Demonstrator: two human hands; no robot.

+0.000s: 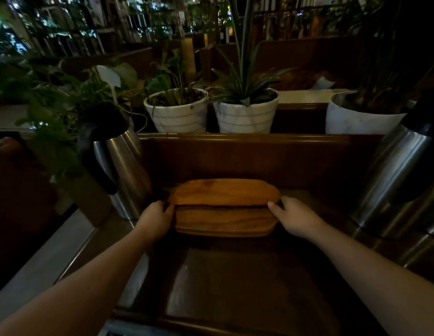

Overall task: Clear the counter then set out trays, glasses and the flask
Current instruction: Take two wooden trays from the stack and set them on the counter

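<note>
Two wooden trays lie stacked on the dark counter [235, 275] against its back wall. The upper tray [223, 191] is tilted up at the front, above the lower tray [223, 223]. My left hand [155, 218] grips the left end of the stack, fingers curled around the upper tray's edge. My right hand [295, 218] holds the right end, thumb on the upper tray's rim. A steel flask [123, 163] with a black handle stands left of the trays. A second steel flask [395, 175] stands at the right. No glasses are in view.
Three white plant pots stand on a ledge behind the counter's back wall: one left [177, 112], one middle [246, 115], one right [361, 115]. A leafy plant [60, 112] crowds the left flask. A pale strip [46, 258] runs along the counter's left side.
</note>
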